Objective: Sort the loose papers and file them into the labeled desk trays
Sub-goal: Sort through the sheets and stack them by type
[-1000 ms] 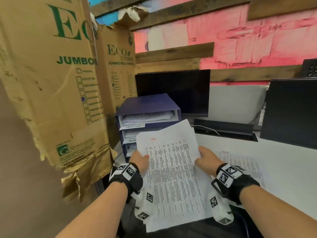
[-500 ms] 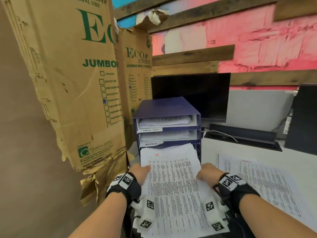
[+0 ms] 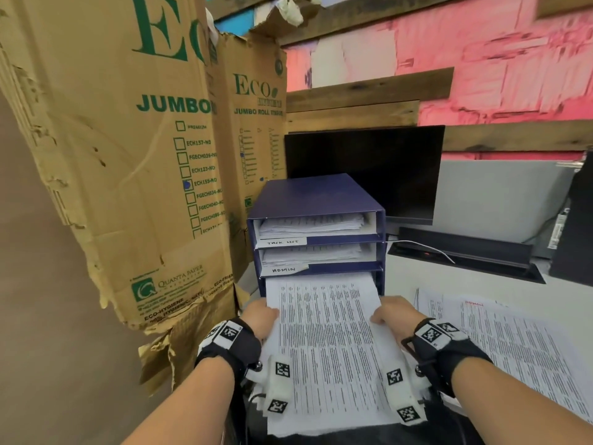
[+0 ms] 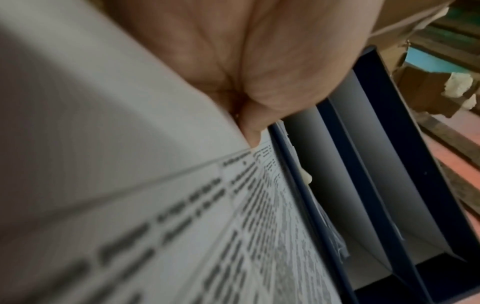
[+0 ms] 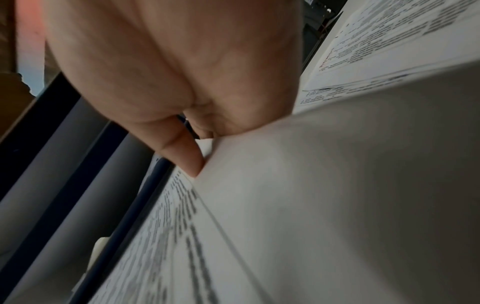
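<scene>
Both hands are holding a thin stack of printed sheets [image 3: 327, 345], white and covered in dense rows of small grey type too fine to read. The left hand [image 3: 259, 317] is pinching the stack's left edge and the right hand [image 3: 390, 314] its right edge, fingers [image 5: 187, 156] curled round the paper. Just beyond the fingers, the stack's far end is sitting in the bottom slot of a dark blue, boxy tray unit [image 3: 316, 200]. The two slots above are holding white papers, with handwritten labels reading "TASK LIST" [image 3: 282, 242] and "ADMIN" [image 3: 284, 270]. To the right of the fingers, more printed sheets [image 3: 513, 342] are lying flat on the pale surface [image 3: 449, 277]. To the left, torn corrugated cartons [image 3: 122, 155] are showing green "ECO JUMBO" print.
</scene>
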Tool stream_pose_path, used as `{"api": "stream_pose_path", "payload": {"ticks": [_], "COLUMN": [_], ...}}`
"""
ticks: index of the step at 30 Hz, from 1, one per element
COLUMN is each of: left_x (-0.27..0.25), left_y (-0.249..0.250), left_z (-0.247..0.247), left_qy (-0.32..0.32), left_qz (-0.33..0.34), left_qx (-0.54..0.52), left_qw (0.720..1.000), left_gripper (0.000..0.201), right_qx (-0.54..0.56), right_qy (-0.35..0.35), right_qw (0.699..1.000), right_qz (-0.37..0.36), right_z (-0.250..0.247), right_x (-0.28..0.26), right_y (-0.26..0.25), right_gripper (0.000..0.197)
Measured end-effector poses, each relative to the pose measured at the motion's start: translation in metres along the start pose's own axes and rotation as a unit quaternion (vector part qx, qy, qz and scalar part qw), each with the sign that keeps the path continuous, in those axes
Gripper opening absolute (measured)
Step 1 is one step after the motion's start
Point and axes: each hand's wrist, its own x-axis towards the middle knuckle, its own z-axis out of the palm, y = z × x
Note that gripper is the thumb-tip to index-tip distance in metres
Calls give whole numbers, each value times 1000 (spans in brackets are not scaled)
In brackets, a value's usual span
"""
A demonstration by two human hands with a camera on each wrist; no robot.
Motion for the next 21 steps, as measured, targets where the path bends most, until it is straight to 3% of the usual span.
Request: {"api": "stream_pose_path", "payload": {"ticks": [2,6,10,13,15,16,18,21], "left_x": [6,14,15,12,4,-3,-11,1], "left_y": [2,10,7,3,20,28,39,40], "left_z": [-3,-5,5,17,12,8,5,5], "left_qy": [15,31,8,-14,-3,-15,-31,8], "left_qz": [7,2,-24,-31,-62,-15,26,-43], "left_qx": [-48,-103,-42,47,101,214,289,168], "left_qw": [999,994,999,998,993,977,956,985], "left_gripper": [31,29,18,41,41,40,43,43], "right_qx": [110,191,174,171,184,185,175,122], "right_qy": [1,14,89,108,77,49,-16,-106], "right_qw": [993,979,975,974,977,980,984,987], "right_qz": [-31,-65,-104,-100,-78,-61,-8,27], "right_z": [-3,-5,-7,-6,-6,-6,-11,-18], "right_x": [3,5,12,17,19,18,13,4], "right_y": [0,-10,-16,-16,-9,-7,4,15], "right_gripper": [22,28,24,20,22,21,19,19]}}
